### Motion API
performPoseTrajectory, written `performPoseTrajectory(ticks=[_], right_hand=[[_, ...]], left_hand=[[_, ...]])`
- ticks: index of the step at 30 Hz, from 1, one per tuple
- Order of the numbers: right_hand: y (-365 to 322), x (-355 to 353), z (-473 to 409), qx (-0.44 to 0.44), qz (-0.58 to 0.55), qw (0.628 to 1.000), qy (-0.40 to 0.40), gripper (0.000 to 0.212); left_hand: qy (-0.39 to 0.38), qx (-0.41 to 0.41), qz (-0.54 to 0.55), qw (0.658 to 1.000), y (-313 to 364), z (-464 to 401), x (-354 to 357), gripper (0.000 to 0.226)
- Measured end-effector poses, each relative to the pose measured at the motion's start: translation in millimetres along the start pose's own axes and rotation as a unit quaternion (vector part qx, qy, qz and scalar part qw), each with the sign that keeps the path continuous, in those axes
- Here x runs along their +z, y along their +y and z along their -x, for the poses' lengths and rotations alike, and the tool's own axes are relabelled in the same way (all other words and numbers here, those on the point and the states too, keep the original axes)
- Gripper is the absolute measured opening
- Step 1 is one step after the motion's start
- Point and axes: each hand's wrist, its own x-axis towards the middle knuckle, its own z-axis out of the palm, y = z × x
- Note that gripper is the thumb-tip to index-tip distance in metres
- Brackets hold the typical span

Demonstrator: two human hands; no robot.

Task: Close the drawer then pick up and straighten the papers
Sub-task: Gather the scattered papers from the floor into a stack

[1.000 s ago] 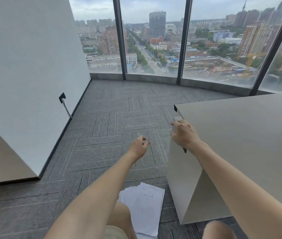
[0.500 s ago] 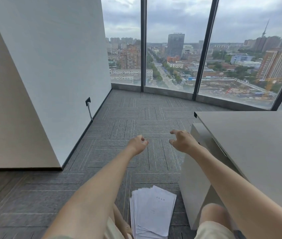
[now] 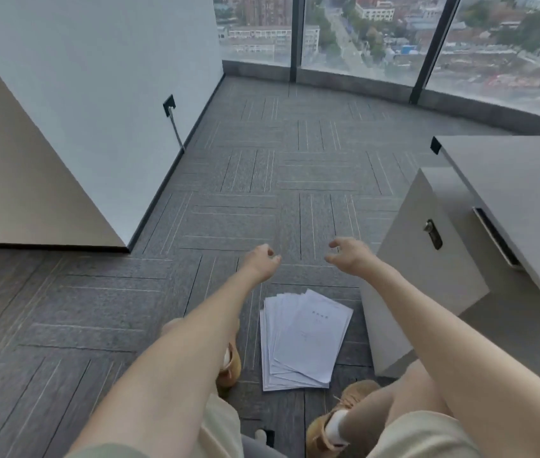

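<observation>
Fanned stack of papers (image 3: pixel 305 338): lying flat on the grey carpet-tile floor (image 3: pixel 262 193), sheets splayed so their left edges step out one behind another; top sheet carries small print too faint to read. All places below are given relative to this stack.

Left hand (image 3: pixel 262 261): held in the air beyond the stack's far left corner, fingers curled loosely inward, holding nothing, no contact with the paper.

Right hand (image 3: pixel 349 256): in the air beyond the stack's far right corner, fingers half bent and spread apart, thumb out, empty, clear of both the paper and the cabinet.

Drawer cabinet (image 3: pixel 427 276): pale grey pedestal standing just right of the stack, its front face flush with no gap seen; a small metal lock (image 3: pixel 433 233) sits high on that face. A pale worktop (image 3: pixel 526 186) extends above and right of the cabinet.

Person's feet: left tan shoe (image 3: pixel 229 368) just left of the stack, right tan shoe (image 3: pixel 338 421) at its near right corner; both knees bent, beige shorts visible.

White wall (image 3: pixel 96 77) well to the left of the stack, with a black socket plate (image 3: pixel 168 105) low on it. Floor-to-ceiling windows (image 3: pixel 361 28) far beyond the stack
</observation>
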Motion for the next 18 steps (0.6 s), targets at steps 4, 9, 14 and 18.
performPoseTrajectory(ticks=[4,9,14,18], right_hand=[[30,52,-69,0.025,-0.027,0.997,-0.068,0.052],[72,117,-140,0.083,-0.076,0.982,-0.153,0.054],[123,194,-202,0.161,-0.116,0.963,-0.184,0.050],[156,250,-232,0.215,-0.144,0.946,-0.196,0.048]], left_hand=[[-0.035,-0.074,0.011,0.997,-43,-47,47,0.044],[-0.069,-0.157,-0.005,0.985,-86,-96,99,0.046],[-0.112,-0.223,0.028,0.968,-134,-156,158,0.050],[-0.116,-0.263,0.037,0.957,-176,-193,201,0.046]])
